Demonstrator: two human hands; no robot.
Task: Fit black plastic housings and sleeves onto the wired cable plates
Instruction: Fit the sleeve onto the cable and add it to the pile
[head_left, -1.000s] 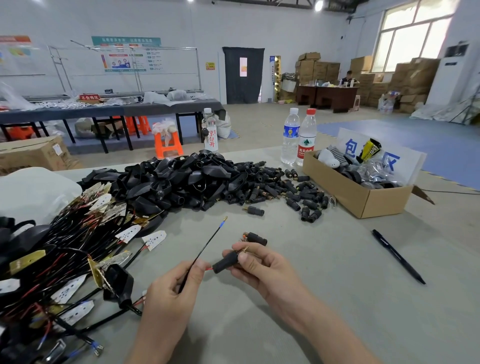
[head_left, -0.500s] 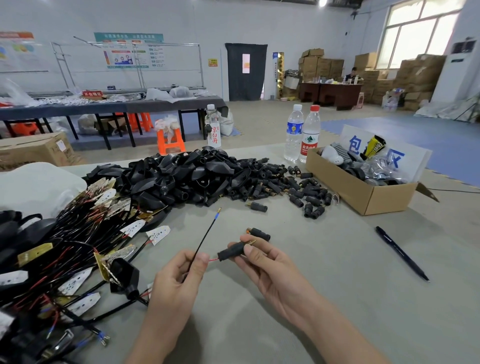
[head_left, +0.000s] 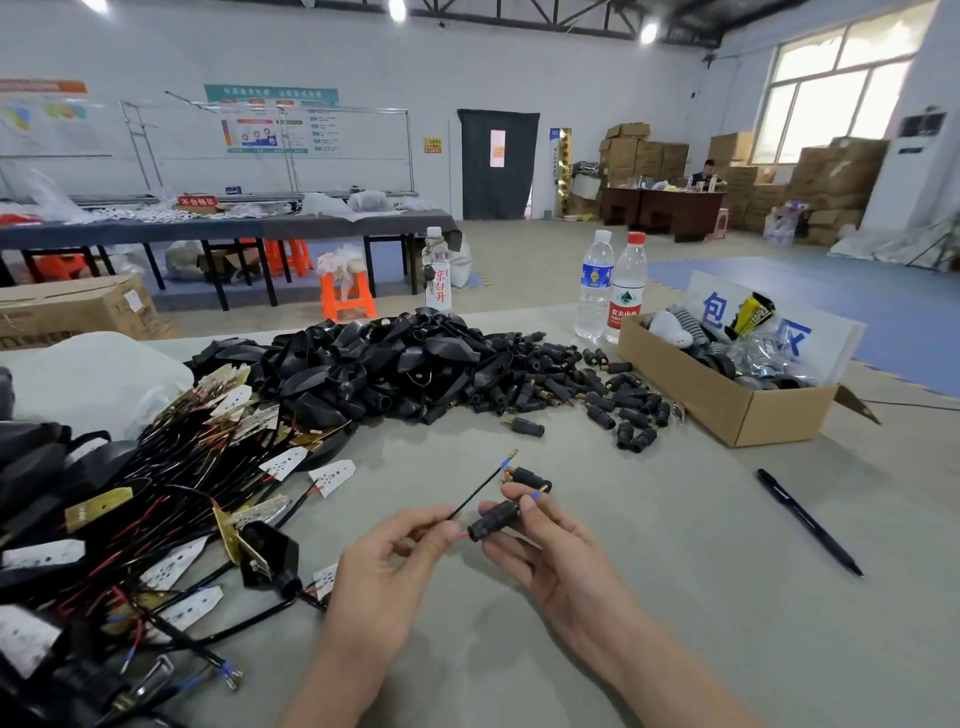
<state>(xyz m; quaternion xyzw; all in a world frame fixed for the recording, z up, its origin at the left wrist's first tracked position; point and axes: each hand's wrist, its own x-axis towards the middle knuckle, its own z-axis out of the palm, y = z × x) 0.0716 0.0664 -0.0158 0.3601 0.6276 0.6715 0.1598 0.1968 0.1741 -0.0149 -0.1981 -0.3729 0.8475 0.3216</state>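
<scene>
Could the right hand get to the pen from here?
Probably yes: the pen lies on bare table right of the right hand, nothing between, though that hand pinches a sleeve.

My left hand (head_left: 400, 561) sits just left of the black sleeve (head_left: 494, 517), its back toward me. Thumb and forefinger pinch the thin black wire (head_left: 475, 493), and the other fingers are loosely curled. My right hand (head_left: 556, 556) is on the sleeve's right, palm turned inward, thumb on top and fingertips curled under it. Both forearms are bare, angling in from below the sleeve.
</scene>
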